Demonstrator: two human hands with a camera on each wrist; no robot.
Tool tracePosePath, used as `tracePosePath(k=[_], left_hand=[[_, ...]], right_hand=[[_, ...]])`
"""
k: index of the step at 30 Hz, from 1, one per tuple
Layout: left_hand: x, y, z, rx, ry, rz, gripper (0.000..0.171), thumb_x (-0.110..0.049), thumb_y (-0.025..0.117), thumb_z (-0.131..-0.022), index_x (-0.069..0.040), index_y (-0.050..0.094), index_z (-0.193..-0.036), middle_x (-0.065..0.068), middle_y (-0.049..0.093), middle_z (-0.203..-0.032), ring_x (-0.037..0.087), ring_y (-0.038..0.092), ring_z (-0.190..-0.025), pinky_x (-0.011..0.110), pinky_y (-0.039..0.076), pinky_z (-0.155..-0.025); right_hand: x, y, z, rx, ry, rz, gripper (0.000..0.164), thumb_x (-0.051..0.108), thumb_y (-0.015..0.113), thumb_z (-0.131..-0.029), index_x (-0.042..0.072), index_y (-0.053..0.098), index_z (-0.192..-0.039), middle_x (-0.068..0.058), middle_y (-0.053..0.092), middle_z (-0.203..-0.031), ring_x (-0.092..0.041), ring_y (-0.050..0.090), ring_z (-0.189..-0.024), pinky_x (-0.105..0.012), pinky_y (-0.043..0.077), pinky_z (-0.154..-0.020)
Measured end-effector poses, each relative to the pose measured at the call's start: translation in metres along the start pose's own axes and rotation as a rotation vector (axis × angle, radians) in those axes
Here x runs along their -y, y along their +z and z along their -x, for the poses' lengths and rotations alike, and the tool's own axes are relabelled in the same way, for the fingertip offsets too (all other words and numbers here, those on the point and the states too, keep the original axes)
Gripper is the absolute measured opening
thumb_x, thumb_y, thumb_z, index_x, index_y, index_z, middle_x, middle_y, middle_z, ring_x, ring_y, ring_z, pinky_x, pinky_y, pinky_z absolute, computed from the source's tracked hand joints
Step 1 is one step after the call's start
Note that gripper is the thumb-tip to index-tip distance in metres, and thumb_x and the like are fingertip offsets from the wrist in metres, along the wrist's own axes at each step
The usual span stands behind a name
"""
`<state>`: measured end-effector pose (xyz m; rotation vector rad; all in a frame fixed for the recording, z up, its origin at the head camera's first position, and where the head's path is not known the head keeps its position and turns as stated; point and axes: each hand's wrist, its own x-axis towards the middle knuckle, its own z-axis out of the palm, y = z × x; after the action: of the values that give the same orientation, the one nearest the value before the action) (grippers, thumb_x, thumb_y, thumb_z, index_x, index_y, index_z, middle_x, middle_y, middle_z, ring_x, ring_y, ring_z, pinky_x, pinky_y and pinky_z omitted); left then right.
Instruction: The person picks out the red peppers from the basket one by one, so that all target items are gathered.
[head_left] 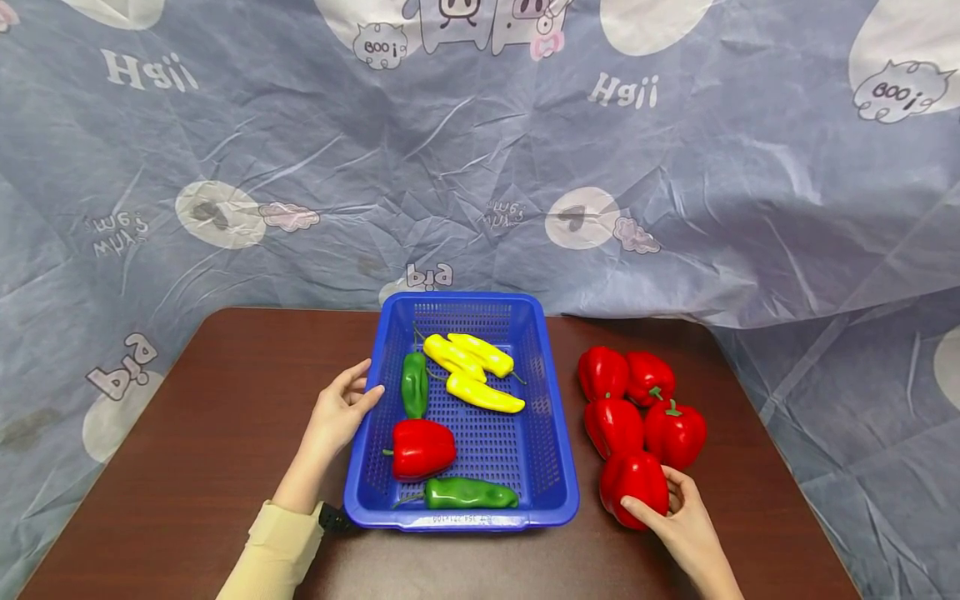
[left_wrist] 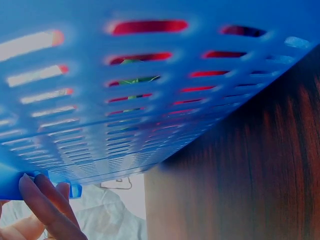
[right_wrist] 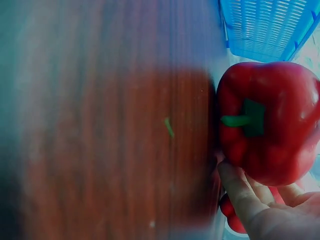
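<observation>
My left hand (head_left: 339, 414) holds the left rim of a blue plastic basket (head_left: 561, 467), thumb over the edge and fingers along the outside; in the left wrist view those fingers (left_wrist: 52, 210) show at the rim's underside. Inside the basket lie a red bell pepper (head_left: 423, 450), two long green peppers (head_left: 414, 385) and three yellow peppers (head_left: 486, 393). To the right of the basket, my right hand (head_left: 684, 521) grips the nearest red bell pepper (head_left: 634, 487) with thumb and fingers around it. The right wrist view shows that pepper's green stem (right_wrist: 237, 121) facing left.
Several more red bell peppers (head_left: 675, 435) stand bunched just beyond the gripped one. Everything sits on a dark brown wooden table (head_left: 210, 433). Behind its far edge hangs a grey-blue printed cloth (head_left: 465, 167).
</observation>
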<state>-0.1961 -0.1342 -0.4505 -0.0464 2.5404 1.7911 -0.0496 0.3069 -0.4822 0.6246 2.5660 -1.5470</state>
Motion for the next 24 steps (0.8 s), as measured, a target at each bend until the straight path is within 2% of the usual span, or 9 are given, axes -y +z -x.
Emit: tracePosePath(k=[16, 21, 24], left_hand=[[0.0, 0.0, -0.001, 0.0, 0.003, -0.006, 0.057, -0.011, 0.067, -0.093, -0.002, 0.046, -0.145, 0.027, 0.064, -0.119, 0.0, 0.061, -0.073, 0.017, 0.053, -0.065], [-0.002, -0.001, 0.001, -0.003, 0.006, -0.006, 0.057, -0.012, 0.067, -0.094, -0.001, 0.046, -0.145, 0.027, 0.064, -0.119, 0.002, 0.062, -0.075, 0.016, 0.052, -0.064], [-0.003, -0.002, 0.001, 0.0, 0.002, 0.001, 0.058, -0.013, 0.068, -0.094, -0.001, 0.045, -0.146, 0.027, 0.063, -0.12, 0.004, 0.062, -0.075, 0.016, 0.052, -0.064]], right_hand=[[0.001, 0.0, -0.002, 0.023, 0.0, 0.008, 0.09, 0.029, 0.075, -0.088, -0.006, 0.018, -0.149, -0.024, 0.041, -0.142, 0.019, 0.045, -0.089, -0.013, 0.049, -0.076], [0.004, -0.006, 0.001, 0.007, -0.032, 0.072, 0.087, 0.032, 0.074, -0.088, -0.003, 0.023, -0.148, -0.023, 0.042, -0.143, 0.021, 0.041, -0.09, -0.005, 0.043, -0.078], [0.006, -0.011, 0.002, -0.001, -0.094, 0.049, 0.082, 0.028, 0.073, -0.09, -0.005, 0.024, -0.147, -0.023, 0.039, -0.146, 0.026, 0.038, -0.093, 0.002, 0.038, -0.08]])
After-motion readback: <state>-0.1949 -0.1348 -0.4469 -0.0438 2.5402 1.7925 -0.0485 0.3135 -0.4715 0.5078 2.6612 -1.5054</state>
